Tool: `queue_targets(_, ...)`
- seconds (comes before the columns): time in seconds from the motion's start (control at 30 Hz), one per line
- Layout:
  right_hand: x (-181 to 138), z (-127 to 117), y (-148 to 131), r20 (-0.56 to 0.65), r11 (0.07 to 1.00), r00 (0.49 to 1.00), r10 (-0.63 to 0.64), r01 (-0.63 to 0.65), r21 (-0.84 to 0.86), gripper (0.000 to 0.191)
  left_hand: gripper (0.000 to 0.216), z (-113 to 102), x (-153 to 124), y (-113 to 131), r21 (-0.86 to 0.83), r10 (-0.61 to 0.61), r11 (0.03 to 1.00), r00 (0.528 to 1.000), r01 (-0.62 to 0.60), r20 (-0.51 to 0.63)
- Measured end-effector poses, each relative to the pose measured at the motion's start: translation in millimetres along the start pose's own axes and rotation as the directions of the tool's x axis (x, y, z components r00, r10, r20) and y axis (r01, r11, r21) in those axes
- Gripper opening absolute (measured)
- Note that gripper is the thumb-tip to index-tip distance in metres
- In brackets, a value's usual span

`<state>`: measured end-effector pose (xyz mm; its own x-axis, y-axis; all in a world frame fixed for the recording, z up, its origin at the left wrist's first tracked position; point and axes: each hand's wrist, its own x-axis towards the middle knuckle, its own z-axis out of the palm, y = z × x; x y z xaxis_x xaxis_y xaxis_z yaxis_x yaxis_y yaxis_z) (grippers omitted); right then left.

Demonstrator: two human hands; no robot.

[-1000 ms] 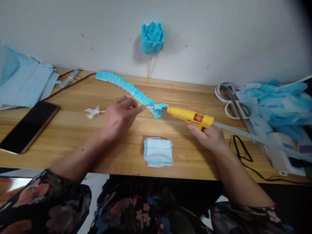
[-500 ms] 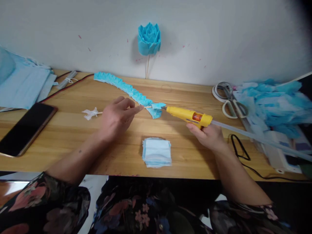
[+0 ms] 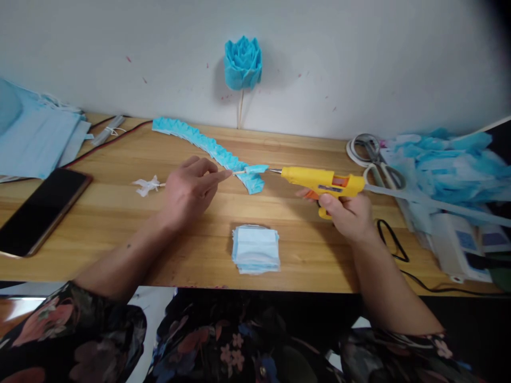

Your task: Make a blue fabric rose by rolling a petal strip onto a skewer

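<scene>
My left hand [image 3: 192,189] pinches a thin wooden stick [image 3: 238,172], which lies roughly level across it. A small blue piece of fabric [image 3: 255,169] is wrapped around the stick's right end, and a white shred [image 3: 147,185] hangs at the other end. My right hand [image 3: 351,215] is closed round the handle of a yellow glue gun [image 3: 325,181]. Its metal nozzle points left, slightly apart from the blue piece. Behind the stick runs a curved row of folded blue pieces [image 3: 207,148]. A stack of pale blue squares [image 3: 256,249] lies between my forearms.
A blue fabric rose [image 3: 243,64] on a stick leans at the wall. To the left are a phone [image 3: 46,210] and face masks [image 3: 40,130]. Scissors [image 3: 383,173], tape [image 3: 355,149], a heap of blue scraps [image 3: 443,159] and a black cord [image 3: 435,287] lie right.
The glue gun in my right hand has drawn back to the right, and its nozzle has come away from the blue piece. My left hand has hardly moved.
</scene>
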<state>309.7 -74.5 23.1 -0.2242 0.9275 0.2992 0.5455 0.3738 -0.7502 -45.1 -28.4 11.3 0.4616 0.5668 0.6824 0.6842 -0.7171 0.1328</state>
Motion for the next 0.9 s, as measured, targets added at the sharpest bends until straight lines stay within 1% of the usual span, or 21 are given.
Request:
queue_targets(0.07,-1,0,0,0.000,0.998,1.000,0.002,-0.002,0.070,0.038,0.031,0,0,0,-0.015,-0.004,1.000,1.000,0.004,-0.001)
queue_targets(0.13,-1,2,-2,0.003,0.997,1.000,-0.003,0.003,0.078,0.037,0.030,0,0,1,-0.026,0.003,1.000,1.000,-0.003,0.005)
queue_targets(0.27,1,7,-6,0.027,1.000,0.999,-0.018,0.018,0.009,0.039,0.031,1,0,1,-0.027,-0.006,1.000,1.000,0.006,0.019)
queue_targets(0.4,1,10,-7,0.015,0.998,0.999,-0.043,0.044,-0.055,0.039,0.031,0,0,2,-0.040,0.002,0.999,0.999,-0.001,0.038)
queue_targets(0.53,1,10,-6,-0.010,0.996,0.998,-0.058,0.057,-0.068,0.038,0.031,-1,1,3,-0.046,0.016,0.999,0.999,-0.014,0.030)
queue_targets(0.73,4,12,-11,0.006,0.992,0.994,-0.105,0.105,-0.075,0.031,0.032,-1,0,4,-0.030,0.033,0.999,0.998,-0.031,0.061)
queue_targets(0.9,6,13,-14,0.018,0.993,0.996,-0.085,0.086,-0.078,0.029,0.033,-3,1,5,-0.020,0.032,0.999,0.997,-0.031,0.074)
